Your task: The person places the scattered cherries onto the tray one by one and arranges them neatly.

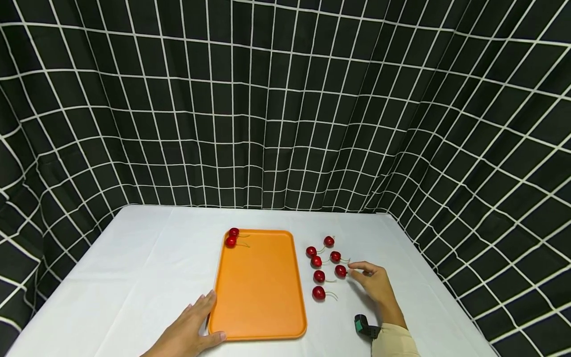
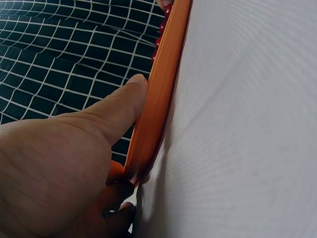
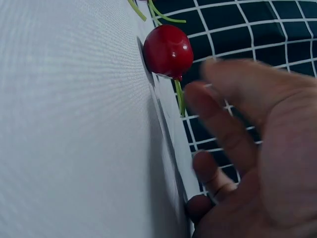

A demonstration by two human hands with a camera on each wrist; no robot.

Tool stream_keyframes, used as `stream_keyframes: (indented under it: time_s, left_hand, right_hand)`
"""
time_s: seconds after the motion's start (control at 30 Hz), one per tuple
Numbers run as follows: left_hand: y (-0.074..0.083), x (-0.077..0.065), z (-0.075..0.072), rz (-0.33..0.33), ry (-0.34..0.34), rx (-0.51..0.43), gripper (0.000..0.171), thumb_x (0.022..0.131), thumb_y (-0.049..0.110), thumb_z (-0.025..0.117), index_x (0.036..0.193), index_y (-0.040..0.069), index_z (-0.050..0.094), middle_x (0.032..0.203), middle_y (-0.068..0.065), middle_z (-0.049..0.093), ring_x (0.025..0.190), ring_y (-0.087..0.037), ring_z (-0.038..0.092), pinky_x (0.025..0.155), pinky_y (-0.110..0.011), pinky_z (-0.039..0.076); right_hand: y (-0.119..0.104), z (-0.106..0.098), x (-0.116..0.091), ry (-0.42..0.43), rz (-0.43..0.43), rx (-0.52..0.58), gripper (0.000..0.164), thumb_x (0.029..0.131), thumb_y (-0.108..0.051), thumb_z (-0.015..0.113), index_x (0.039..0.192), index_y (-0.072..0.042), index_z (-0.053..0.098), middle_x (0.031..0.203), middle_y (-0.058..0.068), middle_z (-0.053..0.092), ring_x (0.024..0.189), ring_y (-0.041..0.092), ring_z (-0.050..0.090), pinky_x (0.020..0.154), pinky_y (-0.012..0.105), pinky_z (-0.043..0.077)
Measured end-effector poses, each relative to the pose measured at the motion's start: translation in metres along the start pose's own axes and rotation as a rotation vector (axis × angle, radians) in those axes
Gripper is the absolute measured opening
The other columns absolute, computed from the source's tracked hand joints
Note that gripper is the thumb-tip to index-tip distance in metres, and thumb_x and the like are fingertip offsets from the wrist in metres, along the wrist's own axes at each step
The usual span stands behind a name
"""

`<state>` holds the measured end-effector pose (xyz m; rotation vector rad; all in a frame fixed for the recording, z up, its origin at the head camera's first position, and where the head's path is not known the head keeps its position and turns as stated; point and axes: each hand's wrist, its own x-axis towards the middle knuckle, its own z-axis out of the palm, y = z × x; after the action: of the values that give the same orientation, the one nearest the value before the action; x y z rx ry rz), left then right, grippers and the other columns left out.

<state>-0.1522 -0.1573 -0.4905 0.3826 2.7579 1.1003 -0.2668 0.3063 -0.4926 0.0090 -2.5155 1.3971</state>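
Note:
My left hand (image 1: 189,325) rests at the near left corner of an orange tray (image 1: 263,292), its fingers along the left side and its thumb at the front edge. The left wrist view shows that thumb (image 2: 124,101) against the tray's edge (image 2: 156,104). Two red cherries (image 1: 231,241) with stems lie in the tray's far left corner. My right hand (image 1: 374,285) is beside a cherry (image 1: 340,271) on the table, thumb and forefinger apart near its stem. In the right wrist view, the fingertips stand just off the green stem (image 3: 179,96), holding nothing.
Several more cherries (image 1: 318,293) lie loosely grouped on the white table (image 1: 147,258), between the tray and my right hand. A small black device (image 1: 366,327) is strapped at the right wrist. A black curtain with white grid lines (image 1: 267,124) stands behind the table and along its sides.

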Motion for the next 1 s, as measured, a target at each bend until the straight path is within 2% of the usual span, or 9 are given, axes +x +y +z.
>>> stream_keyframes:
  time_s: [0.2, 0.3, 0.47, 0.6, 0.73, 0.87, 1.0]
  left_hand:
    - [-0.0005, 0.0028, 0.0006, -0.016, 0.004, -0.003, 0.105, 0.072, 0.055, 0.077, 0.143, -0.01, 0.035, 0.152, -0.02, 0.025, 0.14, -0.039, 0.02, 0.109, -0.061, 0.011]
    - [-0.0009, 0.0032, 0.001, -0.027, 0.003, -0.002, 0.105, 0.071, 0.054, 0.078, 0.143, -0.009, 0.036, 0.152, -0.019, 0.026, 0.14, -0.039, 0.02, 0.109, -0.061, 0.011]
    - [-0.0042, 0.0021, 0.0002, 0.033, -0.007, -0.017, 0.103, 0.075, 0.054, 0.076, 0.141, -0.013, 0.035, 0.15, -0.025, 0.025, 0.138, -0.044, 0.019, 0.106, -0.065, 0.011]
    - [-0.0067, 0.0011, -0.0002, 0.067, -0.015, -0.03, 0.102, 0.077, 0.054, 0.074, 0.141, -0.015, 0.033, 0.149, -0.028, 0.023, 0.136, -0.047, 0.018, 0.103, -0.067, 0.01]
    - [-0.0083, 0.0005, -0.0002, 0.071, -0.021, -0.04, 0.102, 0.079, 0.054, 0.073, 0.14, -0.016, 0.033, 0.149, -0.029, 0.023, 0.136, -0.048, 0.017, 0.102, -0.069, 0.01]
    - [-0.0077, 0.001, -0.0001, 0.065, -0.015, -0.03, 0.104, 0.077, 0.057, 0.072, 0.14, -0.016, 0.033, 0.149, -0.028, 0.023, 0.136, -0.047, 0.018, 0.103, -0.068, 0.01]
    - [-0.0062, 0.002, -0.0001, 0.049, -0.01, -0.013, 0.105, 0.075, 0.056, 0.074, 0.141, -0.014, 0.034, 0.15, -0.026, 0.024, 0.137, -0.045, 0.019, 0.104, -0.067, 0.012]
  right_hand:
    - [0.004, 0.0046, 0.0029, -0.03, 0.017, -0.09, 0.012, 0.08, -0.002, 0.075, 0.091, -0.008, 0.076, 0.092, 0.005, 0.071, 0.078, 0.015, 0.059, 0.067, 0.025, 0.047]
    - [0.0034, 0.0059, 0.002, -0.035, 0.033, -0.136, 0.012, 0.078, -0.001, 0.076, 0.085, -0.01, 0.076, 0.086, 0.002, 0.07, 0.075, 0.017, 0.056, 0.065, 0.028, 0.045]
    - [0.0032, 0.0069, 0.0011, -0.045, 0.037, -0.179, 0.013, 0.077, 0.0, 0.076, 0.079, -0.012, 0.073, 0.077, -0.001, 0.065, 0.072, 0.017, 0.052, 0.062, 0.029, 0.042]
    - [0.0019, 0.0081, 0.0002, -0.037, 0.037, -0.179, 0.013, 0.078, 0.0, 0.076, 0.078, -0.012, 0.073, 0.077, 0.0, 0.065, 0.072, 0.017, 0.053, 0.063, 0.03, 0.043]
    - [0.0015, 0.0088, -0.0006, -0.002, 0.06, -0.134, 0.007, 0.079, -0.002, 0.077, 0.079, -0.009, 0.074, 0.077, 0.001, 0.067, 0.071, 0.016, 0.054, 0.06, 0.027, 0.044]
    - [0.0013, 0.0067, -0.0005, 0.064, 0.086, 0.008, 0.004, 0.08, -0.001, 0.077, 0.082, -0.003, 0.074, 0.078, 0.004, 0.068, 0.066, 0.014, 0.051, 0.052, 0.022, 0.04]
    - [-0.0057, 0.002, 0.0009, 0.14, 0.075, 0.125, 0.008, 0.082, -0.005, 0.077, 0.087, 0.001, 0.074, 0.078, 0.006, 0.067, 0.069, 0.013, 0.051, 0.052, 0.021, 0.039]
